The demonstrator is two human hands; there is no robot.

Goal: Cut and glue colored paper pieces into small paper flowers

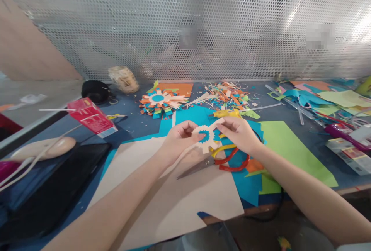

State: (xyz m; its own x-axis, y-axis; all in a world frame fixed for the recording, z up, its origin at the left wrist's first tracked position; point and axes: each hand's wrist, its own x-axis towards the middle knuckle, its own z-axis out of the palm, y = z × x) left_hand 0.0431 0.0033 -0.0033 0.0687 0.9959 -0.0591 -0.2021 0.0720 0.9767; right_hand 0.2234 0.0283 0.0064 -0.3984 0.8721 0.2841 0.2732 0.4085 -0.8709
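Note:
My left hand pinches the left side of a cream paper ring with a toothed inner edge. Blue shows through its middle, and I cannot tell whether that is part of it or the sheet behind. A short cream paper strip at the ring's upper right is between the thumb and fingers of my right hand. Below both hands lie scissors with red handles, blades pointing left, on a large cream sheet. Yellow handles show just above them, partly covered.
A paper flower and a heap of paper scraps lie at the back. Nearby is a yellow glue gun. A red drink carton stands left; green paper lies right. Perforated metal closes the back.

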